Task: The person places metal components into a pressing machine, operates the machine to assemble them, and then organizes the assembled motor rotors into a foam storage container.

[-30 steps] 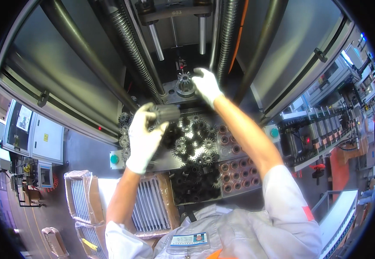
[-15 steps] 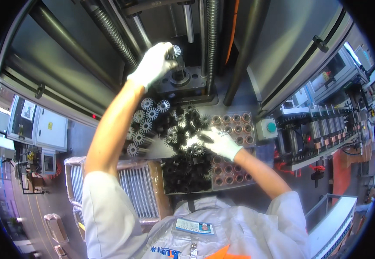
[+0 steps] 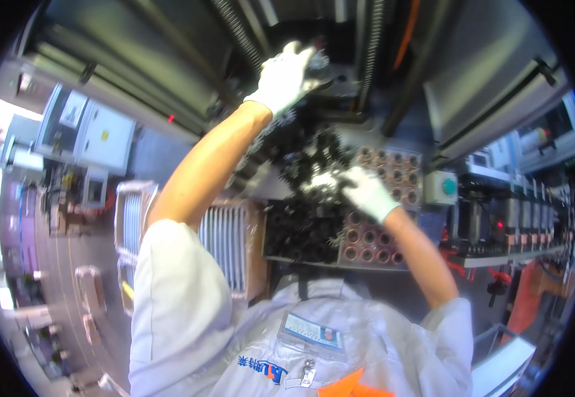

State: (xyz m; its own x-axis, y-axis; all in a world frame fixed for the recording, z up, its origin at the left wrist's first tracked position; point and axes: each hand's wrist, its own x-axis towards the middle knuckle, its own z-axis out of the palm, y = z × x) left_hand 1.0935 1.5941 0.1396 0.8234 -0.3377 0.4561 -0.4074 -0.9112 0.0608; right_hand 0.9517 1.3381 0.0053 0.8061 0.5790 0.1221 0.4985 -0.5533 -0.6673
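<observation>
My left hand (image 3: 286, 79), in a white glove, is stretched forward to the press. Its fingers and thumb are closed round a slotted metal core (image 3: 319, 61), partly hidden and blurred, at the press fixture (image 3: 345, 79). My right hand (image 3: 368, 193), also gloved, is at the edge of a heap of dark, toothed metal cores (image 3: 317, 155). Its fingers are stretched out toward the brightly lit part of the heap, and nothing shows in them. A dark bin (image 3: 300, 231) of similar cores stands nearer me.
Copper-coloured rings (image 3: 367, 255) stand in rows in trays right of the cores. A control box (image 3: 441, 187) with a green button is further right. Cartons of metal rods (image 3: 224, 241) lie at my left. Dark posts and a spring-like hose (image 3: 372, 53) flank the press.
The view has shifted, so the bench appears further right and blurred. My left hand has kept the core at the press, now lower toward the fixture. My right hand remains by the heap.
</observation>
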